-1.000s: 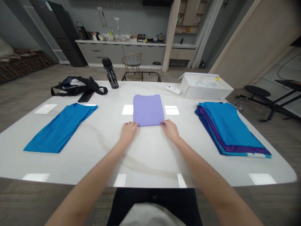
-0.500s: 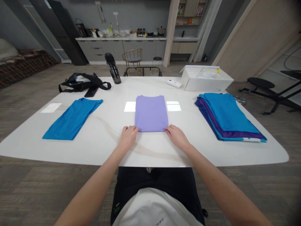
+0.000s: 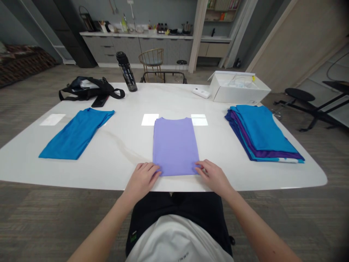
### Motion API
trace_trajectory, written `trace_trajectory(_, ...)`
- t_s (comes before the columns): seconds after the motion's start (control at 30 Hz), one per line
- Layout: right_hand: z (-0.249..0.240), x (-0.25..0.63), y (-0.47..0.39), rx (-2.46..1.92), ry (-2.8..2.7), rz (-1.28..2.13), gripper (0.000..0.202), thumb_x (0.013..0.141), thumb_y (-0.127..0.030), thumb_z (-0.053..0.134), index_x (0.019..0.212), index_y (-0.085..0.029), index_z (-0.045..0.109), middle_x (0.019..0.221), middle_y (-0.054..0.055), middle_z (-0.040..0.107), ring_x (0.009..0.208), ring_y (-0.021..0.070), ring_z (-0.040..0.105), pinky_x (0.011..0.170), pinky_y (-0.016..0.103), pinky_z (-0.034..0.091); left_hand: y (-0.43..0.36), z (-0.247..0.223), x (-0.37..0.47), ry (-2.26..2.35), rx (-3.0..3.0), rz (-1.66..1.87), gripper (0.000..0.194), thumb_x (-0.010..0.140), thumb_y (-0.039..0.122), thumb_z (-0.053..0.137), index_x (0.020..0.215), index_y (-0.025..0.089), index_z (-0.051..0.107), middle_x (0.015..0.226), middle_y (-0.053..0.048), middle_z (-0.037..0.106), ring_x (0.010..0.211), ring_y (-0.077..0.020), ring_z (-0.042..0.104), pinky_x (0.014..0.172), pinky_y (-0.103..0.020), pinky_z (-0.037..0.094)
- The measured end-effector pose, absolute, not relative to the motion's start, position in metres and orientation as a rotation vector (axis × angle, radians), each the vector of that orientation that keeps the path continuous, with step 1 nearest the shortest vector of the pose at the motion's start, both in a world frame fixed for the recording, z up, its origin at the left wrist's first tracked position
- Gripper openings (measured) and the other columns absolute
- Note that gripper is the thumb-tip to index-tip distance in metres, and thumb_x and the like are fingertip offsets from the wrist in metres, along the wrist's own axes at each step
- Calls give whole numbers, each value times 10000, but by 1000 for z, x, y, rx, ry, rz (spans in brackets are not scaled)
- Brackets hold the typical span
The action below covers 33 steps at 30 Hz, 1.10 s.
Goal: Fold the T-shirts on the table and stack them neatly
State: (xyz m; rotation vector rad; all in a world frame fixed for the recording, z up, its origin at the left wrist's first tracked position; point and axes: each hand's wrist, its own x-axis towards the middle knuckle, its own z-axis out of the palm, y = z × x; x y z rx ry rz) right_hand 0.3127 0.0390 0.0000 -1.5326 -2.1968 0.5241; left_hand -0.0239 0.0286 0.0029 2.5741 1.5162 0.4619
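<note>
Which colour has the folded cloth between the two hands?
Plain light purple, no pattern: the folded cloth shows best in the head view.

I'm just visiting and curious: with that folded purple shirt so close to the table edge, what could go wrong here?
1. The folded lavender shirt lies with its near edge close to the table rim; a further pull might tip it off.
2. The left hand and right hand touch only its near corners, so an uneven tug could undo the fold.

You are facing one folded lilac shirt (image 3: 175,145), one folded blue shirt (image 3: 76,133), one stack of folded shirts (image 3: 263,133), one black bag (image 3: 88,92), one water bottle (image 3: 126,71), one white box (image 3: 238,91) and one white remote (image 3: 201,93).
</note>
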Motion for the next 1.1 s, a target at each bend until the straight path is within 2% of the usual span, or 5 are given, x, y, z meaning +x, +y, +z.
trace_trajectory(0.17, 0, 312, 136, -1653, -2072, 450, 225, 971, -374, 570, 1038, -236, 734, 943, 41, 713, 875, 204, 663, 845, 314, 489, 117, 19, -14, 1793, 2427, 396, 276, 1014, 310, 434, 1115, 238, 682, 1127, -85, 714, 1043, -250, 662, 928, -413, 460)
trace_trajectory(0.57, -7, 291, 293, -2072, -1841, 529, 466, 914, -513, 624, 1255, -202, 690, 1241, 126, 679, 1083, 261, 659, 904, 355, 487, 277, -1, -1, 2205, 2050, 343, 473, 969, 394, 483, 1376, 160, 541, 1373, -209, 605, 1269, -378, 563, 1030, -556, 426)
trace_trajectory(0.7, -9, 290, 313, -2056, -1756, 697, 514, 735, -542, 792, 1132, -222, 726, 1063, 60, 739, 993, 260, 682, 856, 355, 492, 299, -6, -1, 2147, 1870, 258, 447, 933, 473, 571, 1246, 157, 621, 1298, -195, 672, 1217, -353, 626, 1005, -494, 469)
trace_trajectory(0.87, -11, 293, 326, -1967, -1751, 833, 265, 670, -407, 835, 774, -192, 719, 735, 17, 699, 789, 227, 665, 704, 298, 475, 319, -4, -3, 2116, 1681, 224, 424, 824, 456, 723, 1140, 177, 674, 1253, -181, 714, 1166, -325, 676, 920, -392, 514)
trace_trajectory(1.1, -10, 292, 308, -1735, -1746, 870, 189, 780, -340, 720, 884, -192, 667, 823, 11, 706, 758, 168, 626, 695, 260, 466, 326, 8, 1, 2121, 1624, 282, 347, 731, 379, 789, 988, 161, 707, 1058, -161, 765, 986, -301, 715, 782, -344, 518)
